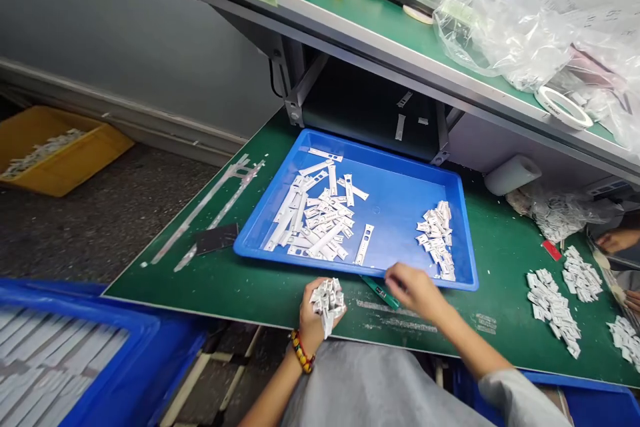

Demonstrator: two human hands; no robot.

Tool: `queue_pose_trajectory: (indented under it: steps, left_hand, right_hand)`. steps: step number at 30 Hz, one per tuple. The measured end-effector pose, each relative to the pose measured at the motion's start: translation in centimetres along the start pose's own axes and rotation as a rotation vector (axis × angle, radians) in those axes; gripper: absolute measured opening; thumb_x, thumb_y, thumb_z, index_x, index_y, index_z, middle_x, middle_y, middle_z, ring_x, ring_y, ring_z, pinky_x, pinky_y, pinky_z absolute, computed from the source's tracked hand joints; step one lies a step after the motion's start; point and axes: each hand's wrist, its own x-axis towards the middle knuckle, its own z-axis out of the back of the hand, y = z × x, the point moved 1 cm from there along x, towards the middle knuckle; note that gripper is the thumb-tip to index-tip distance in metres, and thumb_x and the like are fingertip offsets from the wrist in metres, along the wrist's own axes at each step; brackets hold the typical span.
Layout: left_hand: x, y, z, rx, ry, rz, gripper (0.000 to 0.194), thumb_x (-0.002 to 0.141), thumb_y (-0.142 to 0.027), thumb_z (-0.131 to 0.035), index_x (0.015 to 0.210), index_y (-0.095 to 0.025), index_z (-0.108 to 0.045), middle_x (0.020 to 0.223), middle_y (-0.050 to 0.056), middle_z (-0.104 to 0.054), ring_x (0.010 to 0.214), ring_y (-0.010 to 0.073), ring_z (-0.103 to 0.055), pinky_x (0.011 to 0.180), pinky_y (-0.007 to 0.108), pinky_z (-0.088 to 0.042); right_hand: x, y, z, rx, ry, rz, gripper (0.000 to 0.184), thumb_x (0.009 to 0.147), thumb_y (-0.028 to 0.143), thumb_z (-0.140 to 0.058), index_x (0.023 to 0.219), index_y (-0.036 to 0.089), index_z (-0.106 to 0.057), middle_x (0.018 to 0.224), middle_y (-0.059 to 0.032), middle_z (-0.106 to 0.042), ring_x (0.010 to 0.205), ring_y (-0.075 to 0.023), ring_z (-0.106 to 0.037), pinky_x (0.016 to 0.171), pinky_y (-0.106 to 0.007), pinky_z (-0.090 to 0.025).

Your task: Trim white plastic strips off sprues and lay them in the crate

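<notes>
My left hand (314, 315) is closed around a stack of small white plastic parts (327, 299), held just in front of the blue tray (400, 197). My right hand (413, 288) rests on the green mat at the tray's near rim, fingers curled beside a green pen-like tool (380, 291); whether it grips the tool I cannot tell. In the tray lie a loose heap of white strips (317, 217) on the left and a neat row of small white parts (437, 237) on the right.
Rows of white parts (553, 310) lie on the green table at right. Long metal strips (210, 203) lie left of the tray. A shelf above holds plastic bags (525, 33), tape rolls and pliers. Blue bins stand at lower left, a yellow bin (55, 147) on the floor.
</notes>
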Motion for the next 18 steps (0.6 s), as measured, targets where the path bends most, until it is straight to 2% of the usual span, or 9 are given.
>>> queue_pose_trajectory:
  steps: [1,3,5,7,10,13,16,18]
  left_hand:
    - [0.1,-0.5,0.1,-0.010,0.006,-0.040,0.045,0.060,-0.018,-0.074,0.100,-0.023,-0.055,0.078,0.001,-0.072,0.068,0.0216,-0.072,0.061,0.034,-0.061]
    - [0.1,-1.2,0.2,-0.029,0.037,-0.110,0.045,0.062,-0.019,-0.072,0.102,-0.025,-0.052,0.082,0.001,-0.071,0.071,0.0216,-0.071,0.064,0.036,-0.061]
    - [0.1,-1.0,0.2,-0.016,0.043,-0.110,0.044,0.063,-0.022,-0.072,0.102,-0.025,-0.052,0.085,0.002,-0.070,0.074,0.0224,-0.071,0.068,0.039,-0.061]
    - [0.1,-0.3,0.2,0.024,0.067,-0.080,0.046,0.062,-0.024,-0.073,0.102,-0.024,-0.052,0.088,0.004,-0.070,0.077,0.0234,-0.071,0.071,0.040,-0.060]
    - [0.4,0.9,0.1,0.115,0.143,-0.039,0.045,0.061,-0.025,-0.072,0.102,-0.021,-0.055,0.094,0.007,-0.070,0.082,0.0233,-0.071,0.075,0.039,-0.059]
    - [0.9,1.0,0.2,0.173,0.218,-0.045,0.041,0.063,-0.024,-0.069,0.102,-0.018,-0.058,0.099,0.008,-0.071,0.089,0.0233,-0.070,0.081,0.038,-0.058]
    - [1.2,0.3,0.3,0.177,0.248,-0.015,0.043,0.062,-0.023,-0.068,0.104,-0.019,-0.059,0.092,0.007,-0.074,0.079,0.0223,-0.072,0.076,0.036,-0.059]
    - [1.1,-0.4,0.4,0.151,0.243,0.029,0.041,0.064,-0.025,-0.067,0.105,-0.020,-0.060,0.086,0.006,-0.075,0.071,0.0224,-0.072,0.071,0.036,-0.061]
  right_hand:
    - [-0.9,1.3,-1.8,-0.022,0.021,0.047,0.015,0.096,0.017,-0.045,0.103,0.022,-0.058,0.090,-0.0044,-0.066,0.079,-0.0172,-0.063,0.069,-0.028,-0.052]
    - [-2.4,2.4,-5.0,-0.098,-0.025,0.049,0.020,0.095,0.016,-0.046,0.111,0.022,-0.057,0.104,-0.0080,-0.067,0.091,-0.0208,-0.064,0.077,-0.032,-0.054]
    - [-3.4,1.8,-7.3,-0.189,-0.087,-0.058,0.030,0.093,0.016,-0.050,0.123,0.020,-0.053,0.113,-0.0114,-0.065,0.101,-0.0248,-0.063,0.084,-0.039,-0.054]
    - [-4.0,0.7,-8.4,-0.265,-0.118,-0.179,0.037,0.090,0.016,-0.053,0.127,0.018,-0.051,0.115,-0.0136,-0.064,0.102,-0.0276,-0.062,0.085,-0.042,-0.054]
    - [-4.2,-0.5,-8.7,-0.295,-0.092,-0.248,0.030,0.087,0.014,-0.052,0.117,0.018,-0.056,0.107,-0.0130,-0.065,0.096,-0.0285,-0.063,0.078,-0.040,-0.055]
    - [-4.3,-0.4,-8.3,-0.251,-0.066,-0.274,0.023,0.081,0.010,-0.048,0.100,0.020,-0.058,0.094,-0.0109,-0.065,0.087,-0.0283,-0.063,0.073,-0.039,-0.054]
    - [-4.3,0.7,-7.7,-0.153,-0.079,-0.335,0.020,0.079,0.009,-0.041,0.088,0.021,-0.055,0.080,-0.0078,-0.063,0.075,-0.0267,-0.062,0.066,-0.036,-0.051]
    - [-4.2,1.8,-7.3,-0.023,-0.120,-0.372,0.019,0.084,0.012,-0.038,0.090,0.021,-0.054,0.076,-0.0049,-0.061,0.070,-0.0245,-0.062,0.063,-0.034,-0.049]
